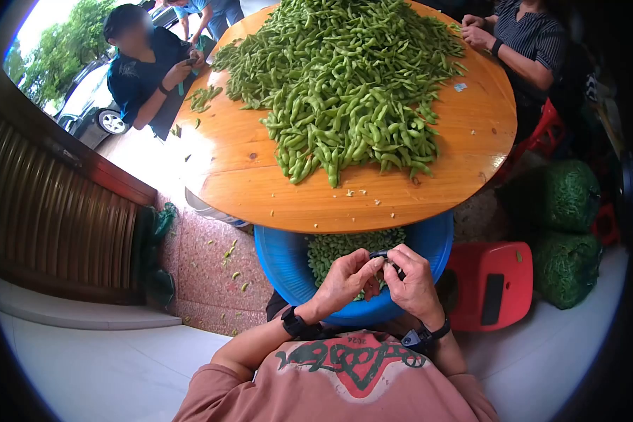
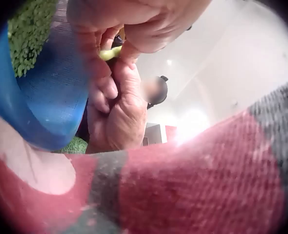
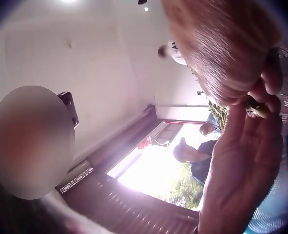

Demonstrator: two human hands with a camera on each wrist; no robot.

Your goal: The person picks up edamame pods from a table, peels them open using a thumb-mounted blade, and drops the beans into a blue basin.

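Both hands meet over a blue basin (image 1: 274, 281) holding shelled green beans (image 1: 330, 246). My left hand (image 1: 344, 281) and my right hand (image 1: 411, 285) pinch a green edamame pod (image 2: 111, 52) between their thumbs and fingers. In the left wrist view the pod shows as a short pale-green piece at the fingertips, while in the right wrist view the fingers largely hide it. Something dark and narrow (image 1: 378, 253) sits at the fingertips in the head view. Just beyond the basin, a large heap of edamame pods (image 1: 359, 105) covers much of the round wooden table (image 1: 232, 190).
A red plastic stool (image 1: 517, 288) stands right of the basin, with full green mesh sacks (image 1: 566, 271) beyond it. One person (image 1: 137, 70) sits at the table's left, another (image 1: 534, 42) at its right. Loose pods (image 1: 235, 274) lie on the floor to the left.
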